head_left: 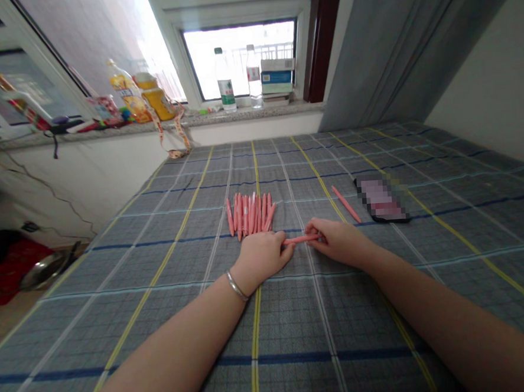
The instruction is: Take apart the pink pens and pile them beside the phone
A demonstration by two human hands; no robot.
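A slim pink pen (299,239) lies level between my two hands, low over the checked cloth. My left hand (265,252), with a silver bracelet at the wrist, pinches its left end. At its right end, the fingers of my right hand (335,239) are closed round it. Just beyond my left hand, a row of several pink pens (250,213) lies side by side, their lower ends partly hidden by that hand. One more pink pen (346,204) rests alone beyond my right hand, slanting toward the phone.
A phone (382,199) with a blurred screen lies at the right on the checked cloth (172,320). On the windowsill (204,118) stand a green-capped bottle (225,83), another clear bottle (253,78), stacked boxes (276,77) and a yellow strapped bottle (157,99). A grey curtain (395,46) hangs at right.
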